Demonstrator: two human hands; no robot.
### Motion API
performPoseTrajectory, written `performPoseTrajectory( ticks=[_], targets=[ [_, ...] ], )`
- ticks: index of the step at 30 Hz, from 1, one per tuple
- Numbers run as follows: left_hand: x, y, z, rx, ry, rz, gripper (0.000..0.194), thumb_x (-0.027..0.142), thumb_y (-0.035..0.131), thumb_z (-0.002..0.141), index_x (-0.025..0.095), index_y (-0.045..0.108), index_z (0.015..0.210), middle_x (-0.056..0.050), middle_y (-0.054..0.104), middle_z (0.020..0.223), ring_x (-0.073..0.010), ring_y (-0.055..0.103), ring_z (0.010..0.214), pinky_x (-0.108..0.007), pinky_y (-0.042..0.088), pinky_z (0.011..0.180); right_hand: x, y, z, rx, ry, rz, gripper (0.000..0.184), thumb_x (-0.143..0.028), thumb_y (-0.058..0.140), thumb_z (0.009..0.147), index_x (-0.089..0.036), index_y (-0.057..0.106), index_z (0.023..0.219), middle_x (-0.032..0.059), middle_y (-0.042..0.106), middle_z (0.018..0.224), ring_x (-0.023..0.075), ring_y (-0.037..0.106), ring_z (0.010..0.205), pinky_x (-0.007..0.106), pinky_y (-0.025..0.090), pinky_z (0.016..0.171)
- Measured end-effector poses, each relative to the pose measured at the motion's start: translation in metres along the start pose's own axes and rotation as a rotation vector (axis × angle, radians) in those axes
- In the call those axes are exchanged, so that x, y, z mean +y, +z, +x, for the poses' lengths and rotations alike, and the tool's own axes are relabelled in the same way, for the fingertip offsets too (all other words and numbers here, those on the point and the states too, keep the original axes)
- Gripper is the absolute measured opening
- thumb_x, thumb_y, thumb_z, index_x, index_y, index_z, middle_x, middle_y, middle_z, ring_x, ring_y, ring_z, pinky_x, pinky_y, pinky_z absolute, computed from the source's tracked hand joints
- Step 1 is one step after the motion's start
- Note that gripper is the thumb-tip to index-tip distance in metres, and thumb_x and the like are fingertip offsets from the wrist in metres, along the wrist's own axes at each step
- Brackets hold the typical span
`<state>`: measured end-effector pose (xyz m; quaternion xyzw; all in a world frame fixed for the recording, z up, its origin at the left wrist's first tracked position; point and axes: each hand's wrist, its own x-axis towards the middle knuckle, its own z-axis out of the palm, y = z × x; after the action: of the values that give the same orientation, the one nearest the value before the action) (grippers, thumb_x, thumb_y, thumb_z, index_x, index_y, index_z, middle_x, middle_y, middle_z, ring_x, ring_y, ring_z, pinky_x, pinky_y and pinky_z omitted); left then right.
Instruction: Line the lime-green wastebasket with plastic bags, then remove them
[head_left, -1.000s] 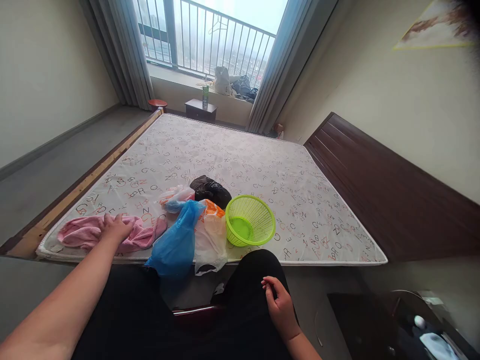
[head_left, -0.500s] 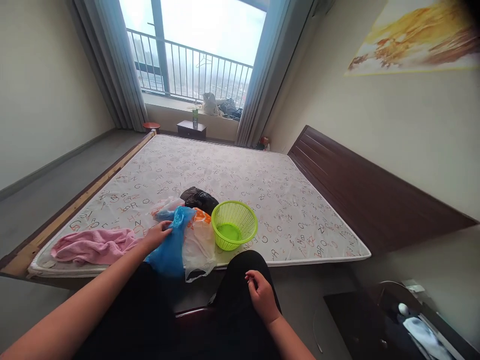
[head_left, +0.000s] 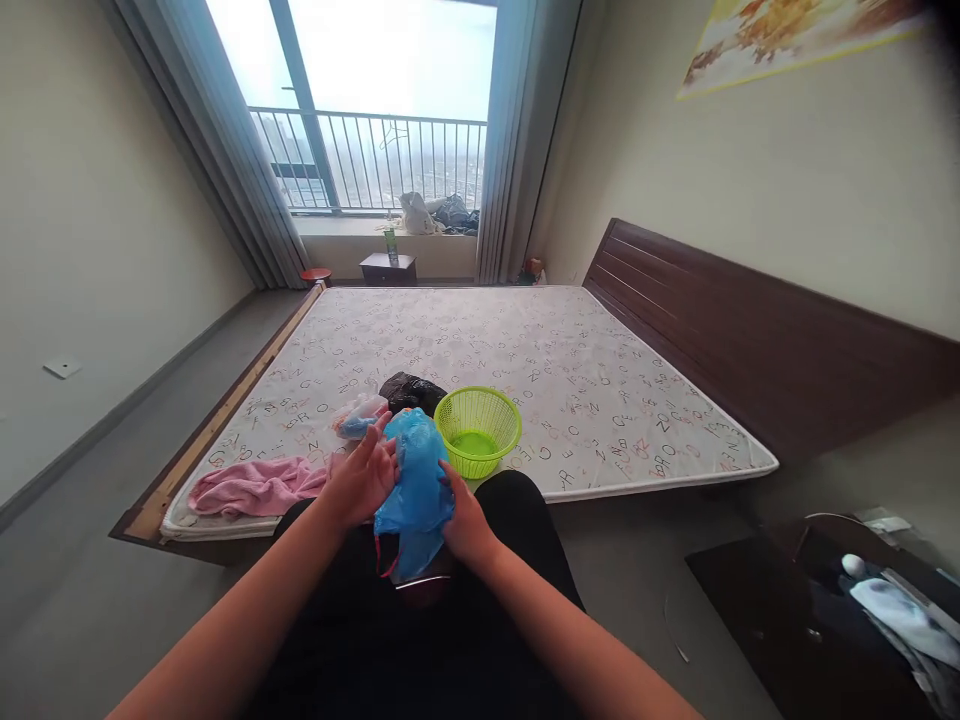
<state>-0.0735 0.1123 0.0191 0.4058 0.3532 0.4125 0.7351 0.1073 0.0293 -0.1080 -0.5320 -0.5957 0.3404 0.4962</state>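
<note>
A crumpled blue plastic bag point(head_left: 417, 478) is held up in front of my lap; its contents do not show. My right hand point(head_left: 466, 520) grips its right side, the fingers partly behind it. My left hand point(head_left: 365, 478) is at the bag's left side, palm turned toward it and fingers spread. A thin red string or strap point(head_left: 387, 560) hangs below the bag. Just beyond, on the mattress, are a lime-green plastic basket point(head_left: 480, 425), a black plastic bag point(head_left: 412, 390) and a clear bag with something blue and orange point(head_left: 358, 416).
A pink towel point(head_left: 259, 486) lies at the near left corner of the mattress point(head_left: 555, 350). The brown headboard point(head_left: 720, 290) runs along the right. A dark glossy table point(head_left: 795, 610) with a white cloth point(head_left: 904, 610) stands at lower right. A nightstand point(head_left: 388, 270) is beyond the bed.
The blue bag has been lifted from the bed edge to above my lap. My right hand has come up from my knee and taken hold of it. My left hand's fingers have spread.
</note>
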Motion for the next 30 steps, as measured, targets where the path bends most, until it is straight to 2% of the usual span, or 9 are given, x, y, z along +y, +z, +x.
performPoseTrajectory(
  ticks=[2, 4, 7, 10, 13, 16, 22, 27, 30],
  targets=[
    [-0.002, 0.001, -0.005, 0.015, 0.087, 0.179, 0.103, 0.07, 0.071, 0.081, 0.038, 0.018, 0.164, -0.014, 0.055, 0.152, -0.0309, 0.057, 0.137, -0.048, 0.052, 0.109, -0.011, -0.008, 0.016, 0.074, 0.096, 0.127, 0.051, -0.023, 0.062, 0.082, -0.024, 0.063, 0.133, 0.0071, 0.074, 0.115, 0.0255, 0.07, 0.102, 0.043, 0.054, 0.096],
    [-0.011, 0.0, -0.008, 0.052, 0.187, 0.414, 0.121, 0.061, 0.083, 0.073, 0.038, 0.009, 0.166, -0.015, 0.039, 0.164, -0.0334, 0.039, 0.151, -0.051, 0.04, 0.119, -0.023, -0.021, 0.029, 0.106, 0.143, 0.216, 0.032, -0.025, 0.059, 0.083, -0.021, 0.071, 0.113, 0.0047, 0.076, 0.104, 0.0247, 0.069, 0.097, 0.039, 0.054, 0.092],
    [-0.03, 0.001, -0.011, 0.022, 0.317, 0.724, 0.125, 0.049, 0.091, 0.067, 0.037, 0.016, 0.166, -0.012, 0.028, 0.17, -0.035, 0.022, 0.158, -0.054, 0.025, 0.127, -0.037, -0.038, 0.038, 0.129, 0.227, 0.31, 0.027, -0.035, 0.06, 0.088, -0.022, 0.072, 0.109, 0.003, 0.077, 0.104, 0.0253, 0.068, 0.1, 0.037, 0.053, 0.091],
    [-0.049, 0.004, -0.004, 0.044, 0.272, 0.851, 0.11, 0.043, 0.093, 0.063, 0.034, 0.04, 0.158, -0.01, 0.049, 0.159, -0.0374, 0.04, 0.15, -0.053, 0.033, 0.123, -0.038, -0.049, 0.04, 0.094, 0.281, 0.433, 0.035, -0.048, 0.058, 0.093, -0.024, 0.073, 0.114, 0.0029, 0.077, 0.107, 0.0255, 0.068, 0.103, 0.037, 0.053, 0.091],
    [-0.059, -0.001, 0.014, 0.133, 0.091, 0.814, 0.06, 0.043, 0.078, 0.076, 0.027, 0.067, 0.133, -0.009, 0.075, 0.118, -0.034, 0.07, 0.113, -0.047, 0.054, 0.099, -0.029, -0.063, 0.042, 0.107, 0.274, 0.456, 0.038, -0.052, 0.058, 0.094, -0.023, 0.075, 0.112, 0.0034, 0.077, 0.106, 0.0249, 0.068, 0.103, 0.037, 0.053, 0.093],
    [-0.06, -0.013, 0.039, 0.241, 0.049, 0.865, 0.032, 0.037, 0.068, 0.079, 0.024, 0.077, 0.107, -0.005, 0.077, 0.089, -0.0282, 0.073, 0.086, -0.04, 0.058, 0.08, -0.014, -0.086, 0.049, 0.22, 0.305, 0.391, 0.035, -0.051, 0.06, 0.092, -0.022, 0.076, 0.106, 0.0033, 0.077, 0.098, 0.0234, 0.068, 0.096, 0.034, 0.053, 0.088],
    [-0.037, -0.037, 0.1, 0.409, 0.323, 1.206, 0.04, 0.017, 0.059, 0.074, 0.024, 0.075, 0.109, -0.009, 0.075, 0.113, -0.0303, 0.068, 0.108, -0.042, 0.05, 0.1, 0.007, -0.135, 0.074, 0.422, 0.34, 0.427, 0.029, -0.049, 0.062, 0.089, -0.021, 0.07, 0.088, -0.0034, 0.061, 0.065, 0.0141, 0.053, 0.061, 0.025, 0.044, 0.06],
    [-0.023, -0.032, 0.16, 0.592, 0.314, 0.936, 0.043, 0.02, 0.055, 0.078, 0.017, 0.07, 0.118, -0.007, 0.075, 0.098, -0.0243, 0.069, 0.089, -0.037, 0.055, 0.086, 0.03, -0.157, 0.102, 0.639, 0.347, 0.54, 0.032, -0.05, 0.065, 0.084, -0.022, 0.07, 0.098, -0.0022, 0.065, 0.073, 0.0146, 0.058, 0.065, 0.025, 0.048, 0.063],
    [-0.036, -0.012, 0.189, 0.603, 0.385, 0.811, 0.044, 0.019, 0.053, 0.08, 0.018, 0.068, 0.121, -0.008, 0.074, 0.11, -0.0237, 0.068, 0.102, -0.037, 0.054, 0.094, 0.054, -0.152, 0.115, 0.679, 0.394, 0.504, 0.036, -0.05, 0.063, 0.084, -0.022, 0.071, 0.104, 0.0014, 0.073, 0.09, 0.018, 0.065, 0.083, 0.028, 0.053, 0.075]
  ],
)
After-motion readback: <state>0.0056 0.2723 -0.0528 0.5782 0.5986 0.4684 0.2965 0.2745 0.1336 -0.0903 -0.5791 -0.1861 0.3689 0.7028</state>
